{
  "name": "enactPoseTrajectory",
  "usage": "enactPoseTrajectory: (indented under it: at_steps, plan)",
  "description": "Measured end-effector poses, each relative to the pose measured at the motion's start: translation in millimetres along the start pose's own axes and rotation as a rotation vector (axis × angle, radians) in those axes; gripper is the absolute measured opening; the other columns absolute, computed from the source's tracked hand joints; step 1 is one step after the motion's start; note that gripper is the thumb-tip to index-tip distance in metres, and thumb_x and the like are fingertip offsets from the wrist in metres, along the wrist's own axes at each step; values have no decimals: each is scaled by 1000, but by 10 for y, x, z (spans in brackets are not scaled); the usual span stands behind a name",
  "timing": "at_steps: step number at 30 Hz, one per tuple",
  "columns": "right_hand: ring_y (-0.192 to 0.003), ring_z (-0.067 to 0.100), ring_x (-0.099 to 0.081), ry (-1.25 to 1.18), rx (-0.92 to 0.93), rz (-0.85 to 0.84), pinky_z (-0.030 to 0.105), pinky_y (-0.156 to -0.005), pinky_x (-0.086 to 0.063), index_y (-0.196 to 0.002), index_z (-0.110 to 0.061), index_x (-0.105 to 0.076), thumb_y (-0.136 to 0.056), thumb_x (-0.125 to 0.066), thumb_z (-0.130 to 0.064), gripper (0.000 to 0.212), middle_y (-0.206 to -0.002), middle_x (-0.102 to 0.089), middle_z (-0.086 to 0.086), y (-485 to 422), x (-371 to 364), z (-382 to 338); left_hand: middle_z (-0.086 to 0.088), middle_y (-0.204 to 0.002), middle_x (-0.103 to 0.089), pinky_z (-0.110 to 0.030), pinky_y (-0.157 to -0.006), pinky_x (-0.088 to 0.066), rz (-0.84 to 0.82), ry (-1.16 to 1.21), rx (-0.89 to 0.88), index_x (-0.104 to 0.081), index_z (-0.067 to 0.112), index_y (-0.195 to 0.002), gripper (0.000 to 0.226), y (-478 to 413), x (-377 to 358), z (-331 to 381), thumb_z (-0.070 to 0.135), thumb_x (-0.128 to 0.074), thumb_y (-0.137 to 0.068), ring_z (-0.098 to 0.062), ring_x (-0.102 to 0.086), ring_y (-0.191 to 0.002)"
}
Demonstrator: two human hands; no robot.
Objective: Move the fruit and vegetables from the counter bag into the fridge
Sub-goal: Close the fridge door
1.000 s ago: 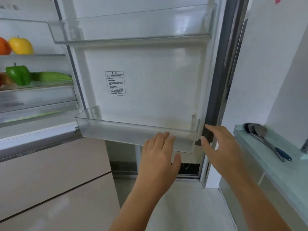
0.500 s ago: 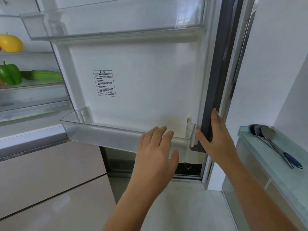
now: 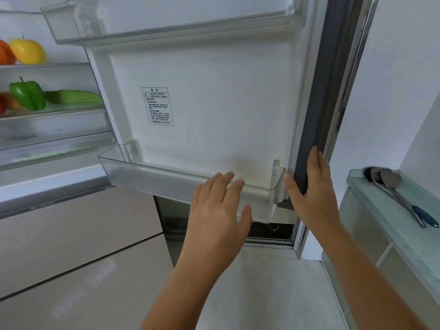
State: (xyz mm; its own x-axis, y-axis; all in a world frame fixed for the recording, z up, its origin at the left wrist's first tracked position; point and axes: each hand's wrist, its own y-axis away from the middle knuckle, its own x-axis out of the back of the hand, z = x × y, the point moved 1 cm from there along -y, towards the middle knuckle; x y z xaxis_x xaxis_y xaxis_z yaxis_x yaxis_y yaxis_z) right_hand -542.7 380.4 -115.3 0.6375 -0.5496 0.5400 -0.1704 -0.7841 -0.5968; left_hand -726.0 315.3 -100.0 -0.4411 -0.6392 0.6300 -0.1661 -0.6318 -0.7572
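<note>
A second ago the right hand [image 3: 312,194] was reaching with a gap between it and the fridge door [image 3: 214,91]. Now it holds the door's outer edge near the bottom corner, with the thumb on the inner side and the fingers [image 3: 314,160] pressed together and laid up along the dark grey seal [image 3: 316,103]. They sit higher on the seal than half a second ago. The left hand [image 3: 216,210] has hardly changed place. Its fingers are straight and slightly spread in front of the lower door bin [image 3: 154,179], but I cannot tell whether they touch it.

The produce lies on the fridge shelves at the left edge of the view. A smooth yellow fruit [image 3: 28,51] touches an orange fruit [image 3: 6,53] on the upper shelf. A glossy, lobed green pepper [image 3: 27,95] stands one shelf down, beside a ridged green gourd [image 3: 78,96] lying flat, with a reddish item [image 3: 9,103] cut off by the frame.

Both the lower bin and the upper door bin [image 3: 166,27] are clear plastic troughs with rounded corners. The door liner is matte white and carries a small rectangular printed label [image 3: 158,106]. Below the shelves are flat, glossy beige drawer fronts [image 3: 71,234]. At the right, a pale green glassy worktop [image 3: 381,210] carries metal ladles [image 3: 385,179] near its back corner, one with a blue handle.
</note>
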Motion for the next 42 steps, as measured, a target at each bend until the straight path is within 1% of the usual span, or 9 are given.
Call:
enactPoseTrajectory:
  at_steps: [5, 12, 17, 22, 25, 29, 34, 38, 42]
  plan:
    - [-140, 25, -13, -5, -11, 38, 35, -108, -19, -147, -17, -6, -81, -37, -56, 83, -154, -12, 12, 285, 55, -242, -15, -118, -61, -47, -95, -40, -2, 21, 32, -61, 5, -112, 41, 205, 265, -83, 29, -44, -82, -33, -54, -112]
    - [-140, 26, -11, 12, -32, 79, 31, -105, -14, -147, -15, -6, -78, -40, -59, 89, -154, -10, 13, 740, 48, -609, -14, -117, -61, -43, -95, -39, -39, -12, 60, -61, 6, -111, 42, 598, 697, -132, 31, -43, -82, -32, -55, -110]
    - [-140, 30, -10, 2, -52, 113, 36, -106, -15, -146, -11, -11, -77, -44, -61, 92, -154, -8, 15, 1096, -15, -939, -15, -116, -61, -49, -92, -45, -58, -34, 95, -61, 5, -111, 43, 936, 991, -207, 32, -42, -83, -34, -56, -109]
    - [-138, 37, -17, 37, -43, 134, 41, -106, -20, -144, -5, -18, -80, -50, -58, 89, -152, -12, 22, 1445, -20, -1321, -14, -115, -61, -49, -92, -46, -69, -86, 141, -62, 5, -109, 40, 1253, 1239, -315, 30, -43, -83, -33, -55, -109]
    - [-138, 37, -14, 26, -48, 96, 51, -107, -25, -145, -6, -16, -79, -49, -56, 89, -152, -9, 22, 1661, -44, -1534, -14, -114, -61, -52, -91, -45, -61, -132, 165, -62, 6, -108, 38, 1417, 1393, -377, 29, -44, -83, -34, -54, -111]
    - [-137, 40, -14, 1, -36, 72, 56, -105, -29, -144, -6, -19, -80, -55, -54, 88, -152, -10, 24, 1923, -55, -1822, -15, -113, -62, -54, -90, -45, -36, -195, 197, -62, 5, -106, 38, 1638, 1615, -450, 28, -45, -81, -36, -54, -110]
    - [-137, 40, -11, 4, -1, -4, 55, -105, -27, -145, -8, -18, -78, -58, -54, 90, -153, -4, 22, 2276, -116, -2180, -14, -115, -61, -53, -93, -43, -28, -222, 263, -61, 8, -108, 37, 1972, 1897, -546, 29, -45, -82, -35, -52, -112]
    - [-138, 37, -3, -1, 39, -100, 52, -107, -23, -146, -12, -13, -80, -57, -49, 88, -154, 4, 18, 2532, -163, -2475, -16, -116, -61, -55, -91, -44, -11, -252, 318, -61, 5, -108, 38, 2246, 2122, -662, 27, -45, -81, -36, -53, -112]
    - [-138, 35, -4, -25, 107, -191, 51, -107, -23, -146, -14, -12, -80, -58, -47, 87, -154, 6, 16, 2756, -199, -2753, -17, -114, -62, -54, -89, -46, 18, -299, 352, -62, 3, -106, 39, 2468, 2374, -782, 26, -44, -81, -38, -55, -109]
